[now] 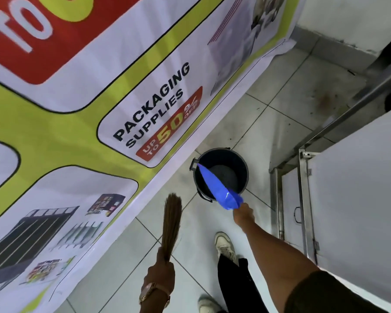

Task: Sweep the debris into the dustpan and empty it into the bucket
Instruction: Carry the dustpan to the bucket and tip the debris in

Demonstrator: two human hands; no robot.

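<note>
A dark round bucket (243, 170) stands on the tiled floor beside a large banner. My right hand (243, 214) grips the handle of a blue dustpan (215, 186), which is tipped steeply over the bucket with its front edge inside the rim. My left hand (160, 273) holds a brown hand broom (171, 222) by its bound end, bristles pointing up and away, held off the floor to the left of the bucket. No debris is visible on the dustpan; the inside of the bucket is dark.
A big printed banner (99, 109) fills the left side down to the floor. White metal-framed cabinets (348, 199) stand on the right. Dirty specks (321, 102) lie on the tiles beyond the bucket. My shoes (224, 245) are on the floor below the bucket.
</note>
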